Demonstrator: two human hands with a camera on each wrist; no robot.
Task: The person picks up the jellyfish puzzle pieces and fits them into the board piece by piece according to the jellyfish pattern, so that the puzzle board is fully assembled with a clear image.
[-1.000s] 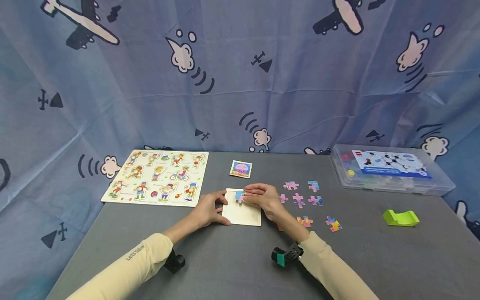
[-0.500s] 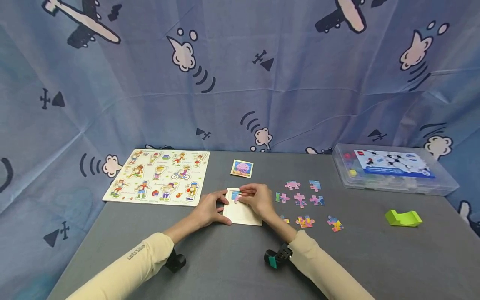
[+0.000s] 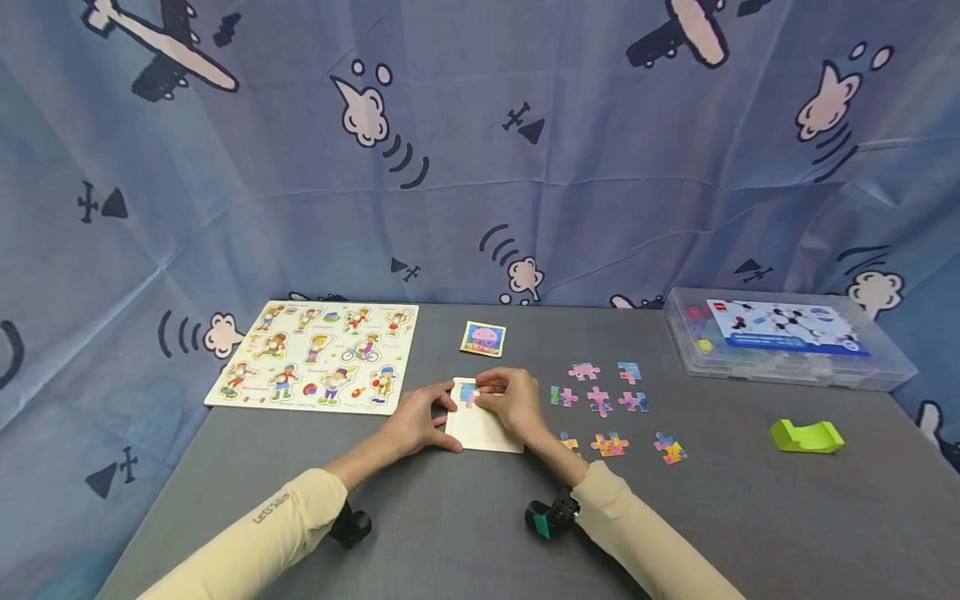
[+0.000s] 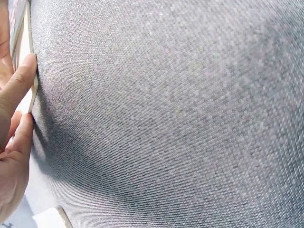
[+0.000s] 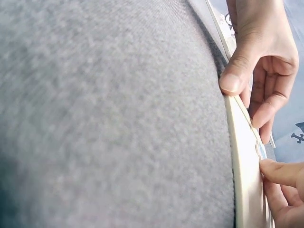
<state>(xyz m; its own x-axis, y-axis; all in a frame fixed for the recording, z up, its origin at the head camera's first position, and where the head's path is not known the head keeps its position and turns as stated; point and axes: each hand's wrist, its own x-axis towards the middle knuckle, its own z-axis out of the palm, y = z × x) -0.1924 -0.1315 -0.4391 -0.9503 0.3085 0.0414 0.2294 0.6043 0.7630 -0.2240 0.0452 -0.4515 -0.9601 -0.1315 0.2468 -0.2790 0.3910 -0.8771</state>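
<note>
A square cream-coloured puzzle tray (image 3: 480, 435) lies on the grey table in front of me. My left hand (image 3: 416, 419) grips its left side, thumb near the lower corner and fingers farther up; the left wrist view catches the thumb (image 4: 23, 78) on the tray's edge. In the tray's upper left corner sits a blue-and-pink jigsaw piece (image 3: 468, 393). My right hand (image 3: 517, 406) holds that piece at its right side between thumb and fingertips, the fingers partly covering it. In the right wrist view both hands meet along the tray's rim (image 5: 237, 137).
Several loose jigsaw pieces (image 3: 599, 401) lie right of the tray. A small pink-creature picture card (image 3: 483, 337) is behind it. At left lies a board of cartoon children (image 3: 315, 354); at right, a clear plastic case (image 3: 787, 337) and a green curved block (image 3: 805, 436).
My right hand has moved left with the jigsaw piece, bringing it into the tray's upper left corner. The left hand stays on the tray's left side.
</note>
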